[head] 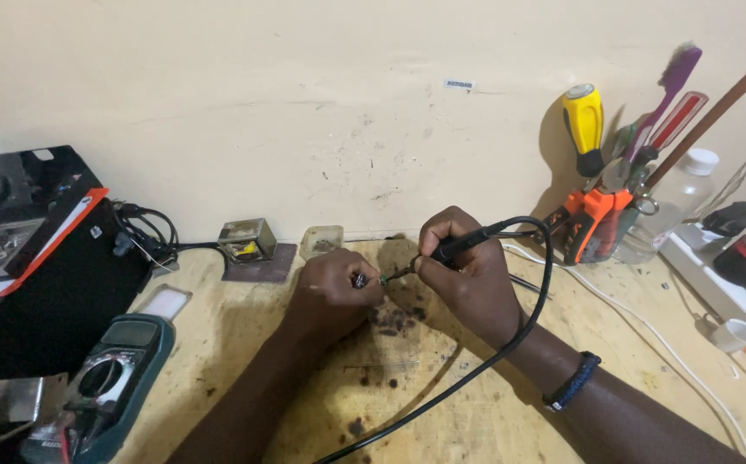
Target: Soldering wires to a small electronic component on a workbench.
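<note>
Over a scorched wooden workbench [476, 404], the right hand [467, 275] grips a black soldering iron [463, 243], its tip meeting a tiny part [361, 280] pinched in the fingers of the left hand [330, 292]. The hands sit close together, a multimeter [119, 378] lying well to their left.

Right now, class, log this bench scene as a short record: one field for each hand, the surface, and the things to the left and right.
Left hand: fingers pinch a small part
Right hand: grips a soldering iron, tip at the part
Cord: black, loops from the iron toward the viewer
Surface: wooden bench with dark burn marks
Left: multimeter, black case, small transformer
Right: tool holder with screwdrivers, clear bottle
Wrist: dark band on the right arm
</note>
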